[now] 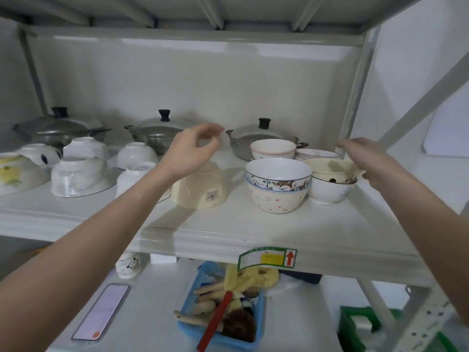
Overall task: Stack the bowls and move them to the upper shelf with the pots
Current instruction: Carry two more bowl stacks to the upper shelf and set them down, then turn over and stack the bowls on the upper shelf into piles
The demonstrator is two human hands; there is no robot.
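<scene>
Hovering empty with loosely curled fingers, both hands, left hand point(195, 151) and right hand point(365, 158), should next nest the upturned cream bowl point(200, 189) into the stack point(278, 185) at three o'clock.

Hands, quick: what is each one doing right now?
Left hand: fingers loosely curled, holding nothing, above the upside-down cream bowl.
Right hand: blurred over the stacked bowls; cannot tell.
</scene>
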